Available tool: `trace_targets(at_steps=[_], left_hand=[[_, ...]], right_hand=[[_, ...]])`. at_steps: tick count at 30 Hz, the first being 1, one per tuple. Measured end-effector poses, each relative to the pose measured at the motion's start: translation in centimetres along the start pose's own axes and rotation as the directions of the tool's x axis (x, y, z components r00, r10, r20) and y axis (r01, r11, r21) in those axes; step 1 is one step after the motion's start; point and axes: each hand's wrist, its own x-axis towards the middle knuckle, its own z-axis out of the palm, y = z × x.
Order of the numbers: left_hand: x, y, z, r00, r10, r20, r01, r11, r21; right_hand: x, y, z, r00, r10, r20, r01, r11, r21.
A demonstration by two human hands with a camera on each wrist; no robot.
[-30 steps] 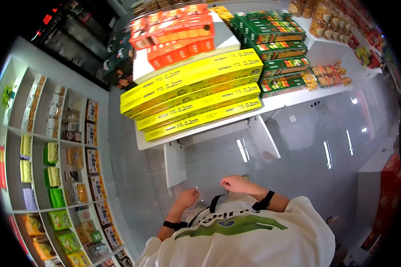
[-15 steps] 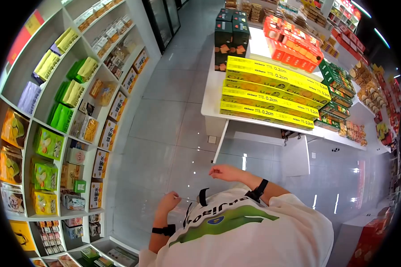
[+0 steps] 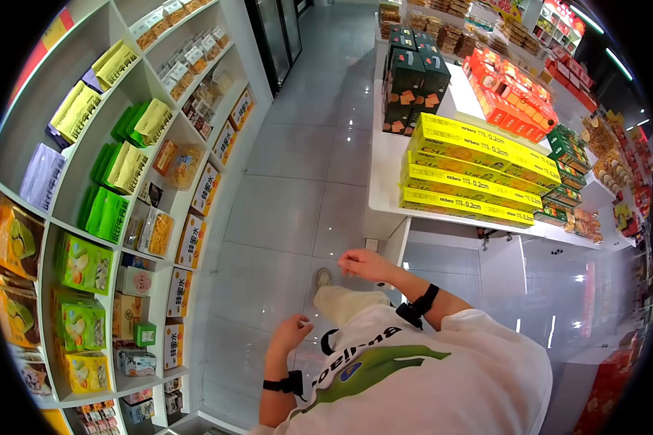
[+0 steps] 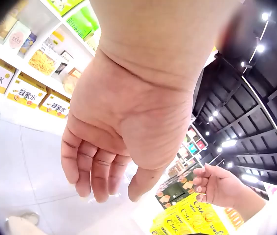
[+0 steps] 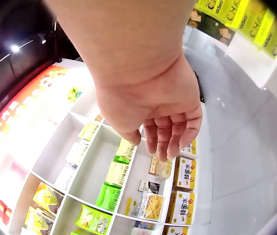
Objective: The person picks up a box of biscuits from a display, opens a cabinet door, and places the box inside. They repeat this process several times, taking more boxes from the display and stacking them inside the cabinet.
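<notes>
A white shelf unit [image 3: 83, 156] fills the left of the head view, its compartments stocked with packets in purple, green, yellow and orange. Down its right edge runs a column of white-and-orange boxes [image 3: 191, 241], the goods nearest the left hand [image 3: 290, 333], which hangs at lower centre, palm bare, fingers loosely bent. Glossy grey floor tiles [image 3: 268, 192] stretch up the middle, dotted with reflections, to a dark glass-fronted cabinet [image 3: 276, 43] near the top. Just right of centre, the right hand [image 3: 364, 264] hangs relaxed, fingers slightly curved, near a white panel [image 3: 397, 243] below the display table [image 3: 388, 163]. On that white table, at upper right, lie stacked yellow boxes [image 3: 479, 167], with dark boxes [image 3: 417, 80] behind their left end and red-orange boxes [image 3: 511, 94] on a raised white block [image 3: 458, 94]. Upper right in the left wrist view, lights dot a black ceiling [image 4: 236, 103].
</notes>
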Motion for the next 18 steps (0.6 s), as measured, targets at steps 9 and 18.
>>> trace_targets(at_steps=[9, 18], left_hand=[[7.6, -6.0, -16.9, 0.986, -0.165, -0.027, 0.165, 0.933, 0.319], [23.6, -4.1, -28.6, 0.999, 0.016, 0.045, -0.023, 0.987, 0.162]], right_hand=[[15.8, -7.6, -2.4, 0.991, -0.004, -0.132, 0.008, 1.0, 0.028], [23.2, -10.6, -9.6, 0.909, 0.031, -0.415, 0.036, 0.988, 0.153]])
